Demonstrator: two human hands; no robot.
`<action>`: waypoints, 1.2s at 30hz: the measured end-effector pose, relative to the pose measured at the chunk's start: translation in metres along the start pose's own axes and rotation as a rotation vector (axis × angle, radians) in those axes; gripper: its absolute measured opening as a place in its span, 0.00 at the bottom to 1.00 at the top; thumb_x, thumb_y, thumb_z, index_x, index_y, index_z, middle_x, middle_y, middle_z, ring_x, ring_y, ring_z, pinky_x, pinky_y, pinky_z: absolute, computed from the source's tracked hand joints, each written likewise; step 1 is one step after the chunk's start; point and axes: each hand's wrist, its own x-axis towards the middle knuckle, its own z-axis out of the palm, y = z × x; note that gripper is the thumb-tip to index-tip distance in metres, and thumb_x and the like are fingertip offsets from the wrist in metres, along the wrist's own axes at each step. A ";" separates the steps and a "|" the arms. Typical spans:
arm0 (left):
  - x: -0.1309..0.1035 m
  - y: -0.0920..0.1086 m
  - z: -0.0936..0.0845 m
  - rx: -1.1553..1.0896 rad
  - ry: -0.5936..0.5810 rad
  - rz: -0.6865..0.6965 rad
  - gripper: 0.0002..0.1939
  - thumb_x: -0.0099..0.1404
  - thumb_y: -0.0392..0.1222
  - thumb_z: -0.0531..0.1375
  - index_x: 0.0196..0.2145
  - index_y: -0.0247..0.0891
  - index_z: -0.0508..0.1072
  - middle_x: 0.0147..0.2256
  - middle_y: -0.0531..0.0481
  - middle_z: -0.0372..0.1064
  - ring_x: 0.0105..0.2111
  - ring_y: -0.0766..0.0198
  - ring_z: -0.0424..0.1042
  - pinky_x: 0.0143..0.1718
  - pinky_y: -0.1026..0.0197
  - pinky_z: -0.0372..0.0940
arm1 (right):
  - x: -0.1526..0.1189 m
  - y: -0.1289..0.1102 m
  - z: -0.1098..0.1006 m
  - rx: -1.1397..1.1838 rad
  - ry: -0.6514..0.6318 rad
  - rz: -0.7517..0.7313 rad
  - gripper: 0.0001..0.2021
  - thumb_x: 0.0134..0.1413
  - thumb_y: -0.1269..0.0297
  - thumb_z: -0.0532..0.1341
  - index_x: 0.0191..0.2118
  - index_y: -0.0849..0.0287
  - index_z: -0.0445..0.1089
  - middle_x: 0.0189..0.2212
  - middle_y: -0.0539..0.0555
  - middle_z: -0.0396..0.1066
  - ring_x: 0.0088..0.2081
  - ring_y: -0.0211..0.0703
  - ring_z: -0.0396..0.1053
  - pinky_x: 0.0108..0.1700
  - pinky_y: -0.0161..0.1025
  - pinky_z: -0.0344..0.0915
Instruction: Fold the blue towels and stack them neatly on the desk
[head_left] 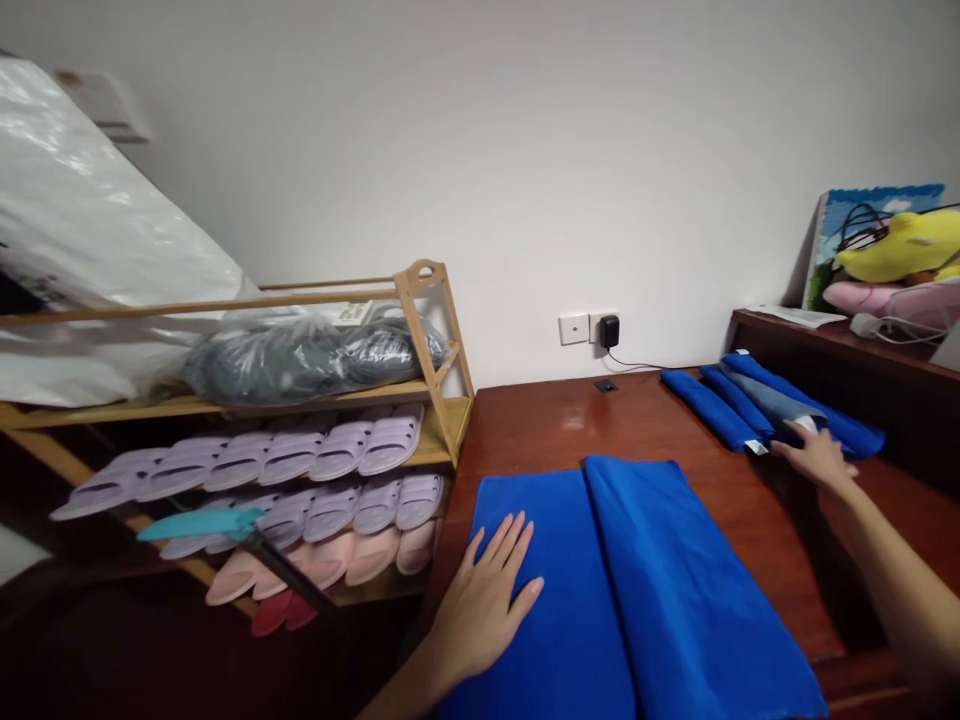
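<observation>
A large blue towel (637, 580) lies spread on the dark red wooden table (547, 420), its right half folded over the left. My left hand (487, 600) rests flat on the towel's left part, fingers apart, holding nothing. My right hand (814, 455) reaches to the far right and touches the near end of a row of rolled towels (750, 405), blue ones and a grey-blue one, lying side by side. Whether the fingers grip a roll I cannot tell.
A bamboo shoe rack (427, 330) with several lilac and pink slippers (337, 455) stands left of the table. A wall socket with a charger (609, 330) is behind. A raised shelf (825, 335) at right carries a yellow plush toy (900, 245).
</observation>
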 end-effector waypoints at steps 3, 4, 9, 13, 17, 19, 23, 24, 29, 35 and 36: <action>0.001 0.002 -0.001 -0.011 -0.026 -0.014 0.29 0.72 0.55 0.43 0.66 0.42 0.48 0.66 0.48 0.44 0.65 0.55 0.45 0.62 0.45 0.46 | -0.048 -0.041 -0.006 0.044 -0.074 -0.073 0.30 0.62 0.48 0.44 0.63 0.60 0.56 0.64 0.69 0.47 0.63 0.61 0.51 0.55 0.60 0.55; 0.001 0.002 0.000 -0.011 -0.027 -0.017 0.29 0.72 0.55 0.42 0.66 0.42 0.48 0.66 0.48 0.44 0.65 0.55 0.45 0.62 0.44 0.46 | -0.072 -0.057 -0.008 0.090 -0.146 -0.167 0.29 0.62 0.48 0.44 0.65 0.56 0.52 0.65 0.62 0.47 0.64 0.52 0.51 0.59 0.52 0.56; 0.001 0.000 0.002 0.005 -0.018 -0.008 0.29 0.72 0.55 0.43 0.66 0.41 0.48 0.66 0.47 0.44 0.65 0.55 0.45 0.63 0.45 0.45 | -0.163 -0.108 -0.021 0.234 -0.580 -0.577 0.33 0.62 0.44 0.45 0.68 0.53 0.43 0.68 0.53 0.36 0.67 0.45 0.38 0.66 0.49 0.42; -0.001 -0.003 0.004 0.010 0.001 0.030 0.29 0.72 0.55 0.43 0.66 0.41 0.48 0.65 0.47 0.45 0.65 0.55 0.46 0.63 0.45 0.44 | -0.162 -0.088 -0.027 0.137 -0.589 -0.617 0.34 0.60 0.42 0.46 0.67 0.52 0.43 0.68 0.51 0.36 0.67 0.47 0.35 0.67 0.52 0.38; -0.001 -0.004 0.002 0.008 -0.003 0.039 0.30 0.72 0.55 0.43 0.66 0.40 0.50 0.65 0.47 0.45 0.65 0.55 0.46 0.63 0.45 0.45 | -0.150 -0.051 -0.030 0.093 -0.570 -0.614 0.35 0.59 0.41 0.47 0.68 0.50 0.42 0.68 0.49 0.35 0.67 0.48 0.35 0.67 0.51 0.39; -0.001 -0.004 0.001 0.006 -0.009 0.042 0.29 0.72 0.55 0.43 0.66 0.40 0.50 0.65 0.47 0.46 0.65 0.55 0.46 0.63 0.45 0.45 | -0.148 -0.036 -0.032 0.073 -0.559 -0.612 0.35 0.59 0.41 0.47 0.68 0.49 0.42 0.68 0.48 0.34 0.67 0.49 0.34 0.67 0.51 0.39; -0.003 -0.009 -0.001 0.008 -0.023 0.051 0.29 0.72 0.55 0.44 0.66 0.41 0.49 0.65 0.47 0.46 0.64 0.55 0.47 0.62 0.45 0.46 | -0.146 -0.012 -0.037 0.037 -0.551 -0.589 0.36 0.59 0.41 0.47 0.68 0.50 0.40 0.68 0.48 0.34 0.67 0.49 0.34 0.67 0.51 0.38; -0.004 -0.010 -0.001 0.009 -0.029 0.053 0.30 0.72 0.55 0.44 0.66 0.41 0.49 0.65 0.47 0.46 0.64 0.55 0.47 0.62 0.45 0.46 | -0.144 -0.007 -0.037 0.029 -0.552 -0.579 0.36 0.59 0.41 0.46 0.68 0.50 0.39 0.68 0.48 0.34 0.67 0.48 0.34 0.67 0.51 0.38; -0.011 -0.021 -0.001 0.016 -0.028 0.073 0.30 0.72 0.54 0.44 0.67 0.43 0.45 0.65 0.47 0.46 0.64 0.54 0.47 0.62 0.46 0.47 | -0.132 0.031 -0.037 0.007 -0.549 -0.529 0.36 0.58 0.40 0.46 0.68 0.47 0.38 0.68 0.47 0.34 0.67 0.48 0.35 0.67 0.51 0.38; -0.019 -0.037 -0.002 0.041 -0.044 0.081 0.30 0.72 0.54 0.44 0.67 0.45 0.42 0.66 0.47 0.44 0.64 0.54 0.47 0.61 0.45 0.48 | -0.116 0.082 -0.033 0.045 -0.543 -0.490 0.35 0.58 0.41 0.46 0.68 0.45 0.37 0.68 0.44 0.33 0.67 0.48 0.35 0.68 0.51 0.38; -0.020 -0.040 -0.002 0.043 -0.047 0.084 0.30 0.72 0.54 0.44 0.67 0.45 0.41 0.66 0.47 0.44 0.64 0.54 0.47 0.61 0.45 0.47 | -0.113 0.089 -0.032 0.052 -0.547 -0.481 0.35 0.58 0.41 0.46 0.68 0.45 0.38 0.68 0.43 0.34 0.67 0.49 0.35 0.68 0.52 0.38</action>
